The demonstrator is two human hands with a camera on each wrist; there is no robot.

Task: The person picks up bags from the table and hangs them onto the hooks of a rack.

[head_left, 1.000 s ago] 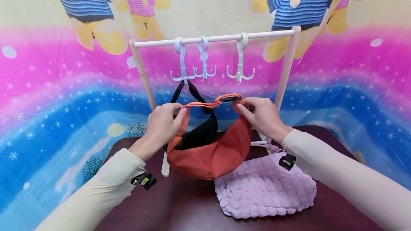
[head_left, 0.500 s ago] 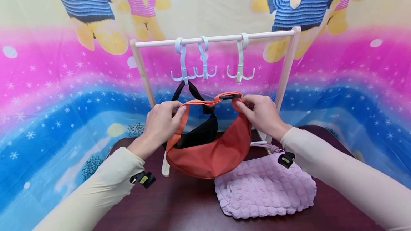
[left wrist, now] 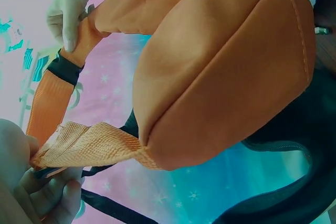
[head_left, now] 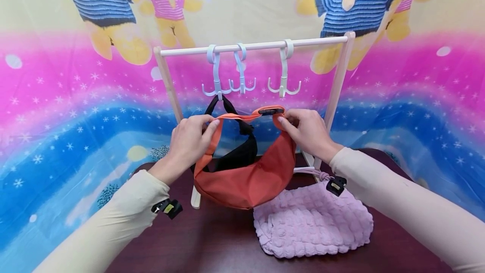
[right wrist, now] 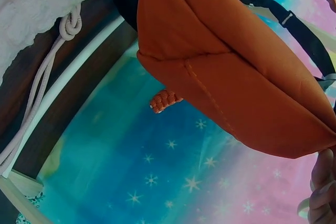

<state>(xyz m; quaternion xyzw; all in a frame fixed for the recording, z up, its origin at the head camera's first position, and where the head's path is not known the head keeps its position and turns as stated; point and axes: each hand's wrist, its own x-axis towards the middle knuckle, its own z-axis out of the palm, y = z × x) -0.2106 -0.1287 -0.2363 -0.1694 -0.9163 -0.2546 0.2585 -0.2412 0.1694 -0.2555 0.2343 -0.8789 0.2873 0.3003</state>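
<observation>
An orange-red crescent-shaped shoulder bag [head_left: 246, 184] hangs in the air between both hands in the head view. My left hand [head_left: 191, 138] pinches its orange webbing strap [head_left: 214, 140] at the left; the left wrist view shows thumb and fingers closed on the strap [left wrist: 84, 142]. My right hand [head_left: 308, 132] grips the strap's right end, just below a black buckle [head_left: 270, 112]. Behind it a black bag [head_left: 238, 155] hangs by its strap from the leftmost hook [head_left: 217, 83]. The right wrist view has the orange bag's underside [right wrist: 226, 82] close up, with fingertips [right wrist: 321, 169] at its end.
A wooden rack [head_left: 257, 46] carries two bluish hooks and a greenish-white hook [head_left: 283, 79] on its bar. On the dark red table [head_left: 212, 243], a puffy pink bag [head_left: 314, 222] with a knotted cord lies at the right. A printed cloth backdrop [head_left: 57, 117] stands behind.
Both hands have lifted the orange bag slightly, and it has shifted a little left. The black bag still hangs from its hook, and the pink bag has stayed put.
</observation>
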